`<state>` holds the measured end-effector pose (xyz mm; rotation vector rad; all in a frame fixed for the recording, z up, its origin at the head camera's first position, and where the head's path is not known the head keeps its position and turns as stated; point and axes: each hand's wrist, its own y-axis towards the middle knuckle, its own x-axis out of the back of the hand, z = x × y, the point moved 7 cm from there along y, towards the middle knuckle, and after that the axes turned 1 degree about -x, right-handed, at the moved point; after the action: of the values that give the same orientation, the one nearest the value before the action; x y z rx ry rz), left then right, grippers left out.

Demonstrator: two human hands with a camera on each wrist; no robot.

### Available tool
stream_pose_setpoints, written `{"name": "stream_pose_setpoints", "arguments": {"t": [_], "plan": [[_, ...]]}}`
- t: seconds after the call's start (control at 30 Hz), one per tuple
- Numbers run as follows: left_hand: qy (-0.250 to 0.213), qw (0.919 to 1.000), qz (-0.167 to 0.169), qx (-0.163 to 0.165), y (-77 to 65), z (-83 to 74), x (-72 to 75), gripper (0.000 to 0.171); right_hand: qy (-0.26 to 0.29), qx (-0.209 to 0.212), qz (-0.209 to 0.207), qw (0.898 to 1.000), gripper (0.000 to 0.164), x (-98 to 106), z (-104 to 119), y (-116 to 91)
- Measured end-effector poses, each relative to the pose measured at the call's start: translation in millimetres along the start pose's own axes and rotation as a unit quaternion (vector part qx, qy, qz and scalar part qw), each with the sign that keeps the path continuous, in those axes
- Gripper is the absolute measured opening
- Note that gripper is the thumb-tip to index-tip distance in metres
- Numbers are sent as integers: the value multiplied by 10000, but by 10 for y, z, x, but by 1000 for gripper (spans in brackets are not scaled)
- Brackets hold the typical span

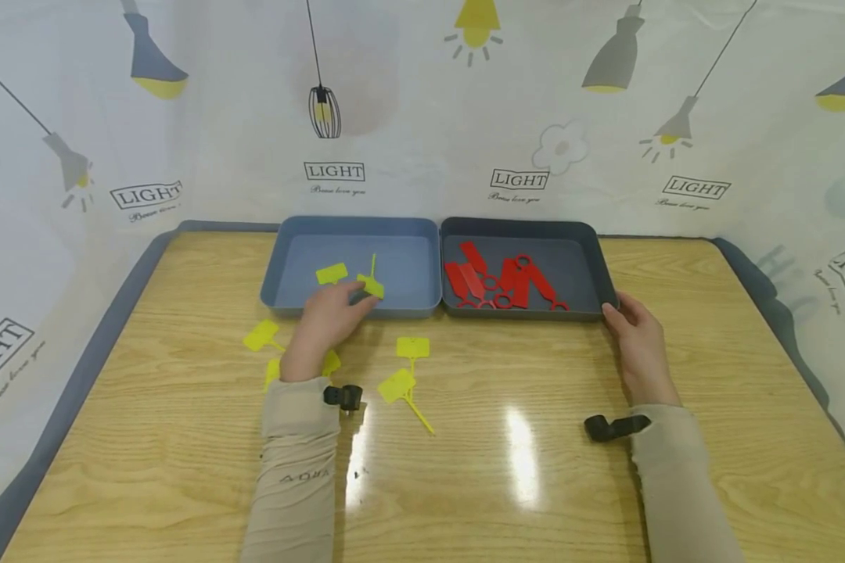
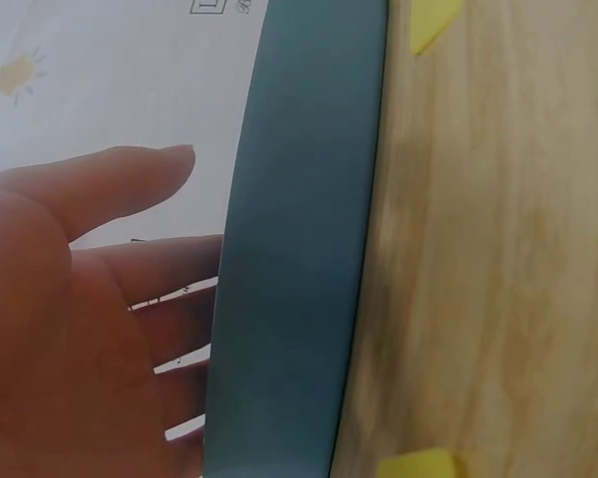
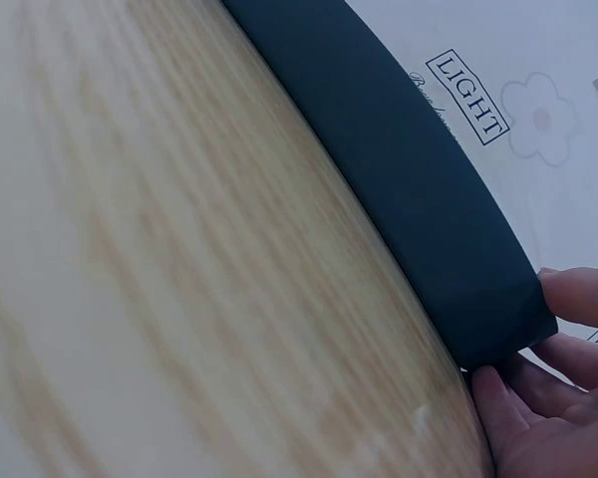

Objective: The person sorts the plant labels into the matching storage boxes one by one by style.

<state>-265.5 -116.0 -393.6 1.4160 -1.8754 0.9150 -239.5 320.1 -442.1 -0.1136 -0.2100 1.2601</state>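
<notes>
Left hand [image 1: 326,319] by yellow tag [image 1: 373,287], right hand [image 1: 641,345] gripping tray [image 1: 573,267]

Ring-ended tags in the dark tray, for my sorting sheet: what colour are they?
The ring-ended tags are red, seen best in the head view.

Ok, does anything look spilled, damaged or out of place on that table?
Several flat yellow tags lie scattered before the blue rectangular tray, which holds others. Small dark specks mark the wood-grain table beside the left sleeve; dirt or marks, unclear. Nothing looks broken.
</notes>
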Motion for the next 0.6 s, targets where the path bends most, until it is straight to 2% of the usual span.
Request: {"name": "stream_pose_setpoints", "arguments": {"t": [0.27, 0.5, 0.6], "plan": [[127, 9999, 14, 25, -16, -10, -18, 50, -201, 42, -6, 9998, 60, -13, 23, -8], [6, 10000, -17, -14, -36, -25, -30, 48, 61, 51, 49, 10000, 59, -22, 24, -12], [-36, 10000, -40, -59, -30, -35, -41, 48, -38, 47, 21, 10000, 59, -13, 15, -12]]}}
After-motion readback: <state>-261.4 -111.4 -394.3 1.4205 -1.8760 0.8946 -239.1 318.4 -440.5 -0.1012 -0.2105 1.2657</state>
